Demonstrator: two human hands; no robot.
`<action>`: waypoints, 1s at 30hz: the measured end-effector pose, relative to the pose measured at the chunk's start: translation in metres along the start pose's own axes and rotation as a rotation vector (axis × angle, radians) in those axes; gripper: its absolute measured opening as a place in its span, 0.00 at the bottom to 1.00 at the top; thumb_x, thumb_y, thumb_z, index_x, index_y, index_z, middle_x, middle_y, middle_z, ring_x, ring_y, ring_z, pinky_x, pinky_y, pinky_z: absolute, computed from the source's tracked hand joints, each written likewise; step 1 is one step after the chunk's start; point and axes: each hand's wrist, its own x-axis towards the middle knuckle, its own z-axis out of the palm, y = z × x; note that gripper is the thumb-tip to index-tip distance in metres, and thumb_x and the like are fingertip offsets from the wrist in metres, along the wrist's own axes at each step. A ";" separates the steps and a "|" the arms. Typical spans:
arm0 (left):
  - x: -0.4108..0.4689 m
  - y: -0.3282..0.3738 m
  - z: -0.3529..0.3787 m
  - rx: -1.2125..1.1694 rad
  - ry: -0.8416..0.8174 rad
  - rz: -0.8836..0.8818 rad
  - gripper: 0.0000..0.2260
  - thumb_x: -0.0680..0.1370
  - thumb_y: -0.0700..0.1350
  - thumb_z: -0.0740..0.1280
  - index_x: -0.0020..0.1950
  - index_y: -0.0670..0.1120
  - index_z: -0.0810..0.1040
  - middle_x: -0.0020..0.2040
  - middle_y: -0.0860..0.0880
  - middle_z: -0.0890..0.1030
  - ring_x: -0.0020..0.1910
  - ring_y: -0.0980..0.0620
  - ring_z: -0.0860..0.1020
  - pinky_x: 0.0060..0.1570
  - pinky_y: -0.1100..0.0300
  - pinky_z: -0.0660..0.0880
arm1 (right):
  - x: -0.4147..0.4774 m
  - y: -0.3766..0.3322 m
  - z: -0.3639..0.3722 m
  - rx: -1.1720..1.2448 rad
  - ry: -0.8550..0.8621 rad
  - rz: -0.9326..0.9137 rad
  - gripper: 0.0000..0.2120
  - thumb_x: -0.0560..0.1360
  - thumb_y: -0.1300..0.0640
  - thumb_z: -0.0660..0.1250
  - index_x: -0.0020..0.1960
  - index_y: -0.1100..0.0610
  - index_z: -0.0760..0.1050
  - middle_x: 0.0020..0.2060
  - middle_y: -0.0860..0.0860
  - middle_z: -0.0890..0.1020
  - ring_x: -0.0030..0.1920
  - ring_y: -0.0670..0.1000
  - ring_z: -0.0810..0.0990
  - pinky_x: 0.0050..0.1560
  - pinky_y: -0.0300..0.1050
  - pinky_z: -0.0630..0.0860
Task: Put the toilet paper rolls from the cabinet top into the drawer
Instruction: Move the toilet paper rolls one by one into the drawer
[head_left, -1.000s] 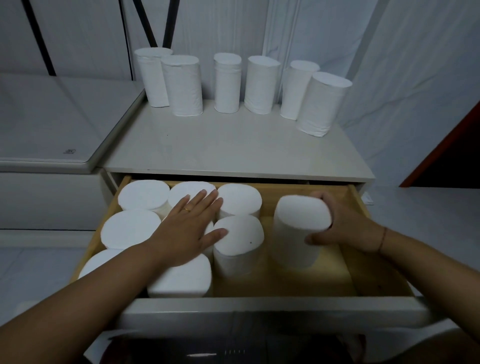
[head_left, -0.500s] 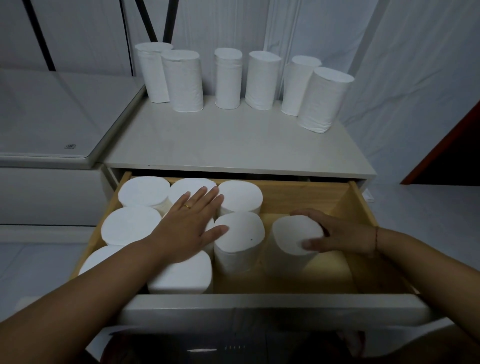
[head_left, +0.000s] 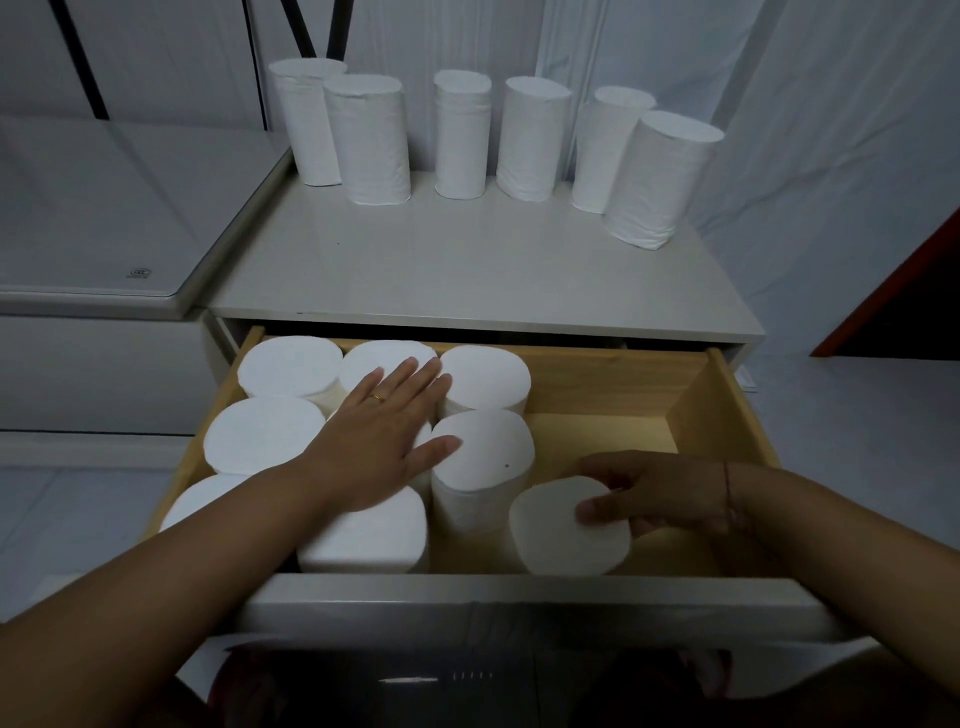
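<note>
Toilet paper rolls are about half moved over by my count, so here's where things stand. My right hand (head_left: 660, 493) is down in the front of the drawer (head_left: 737, 415), fingers curled around the roll (head_left: 569, 527) I'm setting in, thumb pressed on its top face, so it's clamped on that one and I'd say it's just about seated but not let go yet. It sits just beside the middle-row roll (head_left: 483, 452), at the front of the third column. My left hand (head_left: 382, 441) is spread flat, palm down, resting across the tops of the packed rolls (head_left: 265, 434) on the left side, not gripping anything, more like holding the bunch steady so nothing tips while the new one goes in. Counting tops, I see eight standing upright in there already, though my arm hides part of the front ones, so don't hold me to it. The right side of the drawer is bare wood, plenty of room left I think. Up on the cabinet top (head_left: 467, 280) six more rolls (head_left: 462, 135) are lined up along the back by the wall, the far right one (head_left: 657, 182) leaning a bit. So those six are what's left, then probably shutting the drawer.
</note>
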 end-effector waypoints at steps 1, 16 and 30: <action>0.000 0.000 0.000 0.001 -0.003 0.000 0.36 0.73 0.68 0.39 0.78 0.53 0.43 0.75 0.57 0.37 0.75 0.57 0.36 0.72 0.58 0.35 | 0.001 0.000 0.003 0.016 -0.008 0.008 0.22 0.66 0.49 0.72 0.59 0.50 0.74 0.54 0.50 0.80 0.53 0.49 0.82 0.47 0.41 0.79; -0.007 0.028 0.004 -0.038 -0.076 0.164 0.36 0.73 0.70 0.38 0.77 0.55 0.41 0.77 0.57 0.38 0.74 0.59 0.34 0.73 0.56 0.34 | 0.013 -0.007 0.029 0.132 -0.010 0.148 0.25 0.62 0.45 0.71 0.56 0.53 0.74 0.53 0.55 0.81 0.49 0.53 0.83 0.46 0.43 0.80; -0.007 0.028 0.002 -0.012 -0.079 0.187 0.34 0.74 0.68 0.37 0.77 0.55 0.39 0.77 0.57 0.38 0.74 0.59 0.33 0.72 0.57 0.32 | 0.025 -0.021 0.038 0.155 -0.071 0.198 0.26 0.62 0.48 0.71 0.57 0.55 0.72 0.52 0.54 0.80 0.51 0.53 0.81 0.51 0.45 0.80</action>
